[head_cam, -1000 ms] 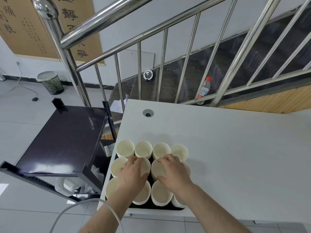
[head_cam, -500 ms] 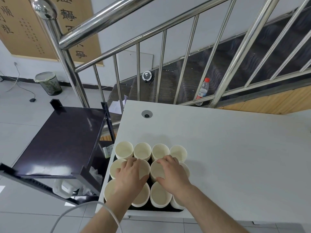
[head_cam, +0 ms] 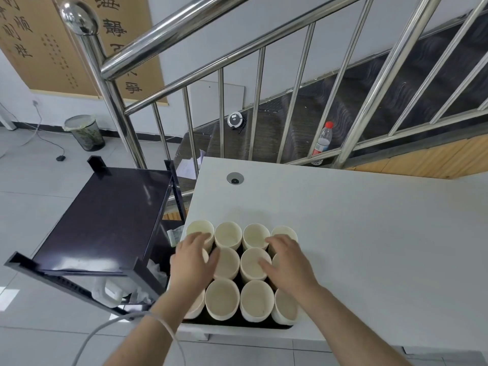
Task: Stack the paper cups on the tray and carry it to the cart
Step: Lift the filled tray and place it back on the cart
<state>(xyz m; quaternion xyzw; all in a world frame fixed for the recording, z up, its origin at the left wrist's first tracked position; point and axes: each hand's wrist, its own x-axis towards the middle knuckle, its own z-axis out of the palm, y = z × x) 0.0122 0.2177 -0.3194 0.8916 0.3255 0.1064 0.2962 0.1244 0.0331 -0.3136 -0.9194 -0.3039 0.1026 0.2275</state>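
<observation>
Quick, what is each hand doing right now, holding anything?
Left hand: open, fingers spread over the paper cups, holding nothing.
Right hand: open, fingers spread over the cups, holding nothing.

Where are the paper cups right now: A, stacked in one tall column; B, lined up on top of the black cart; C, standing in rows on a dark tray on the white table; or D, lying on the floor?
C: the paper cups stand open-side up in rows on the dark tray at the white table's near corner.

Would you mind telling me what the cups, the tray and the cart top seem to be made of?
Cups: probably paper, matte cream, thin rolled rims. Tray: black, likely plastic, though little shows beneath the cups. Cart top: dark and glossy, mirroring window light; lacquered board or plastic, I cannot tell which.
</observation>
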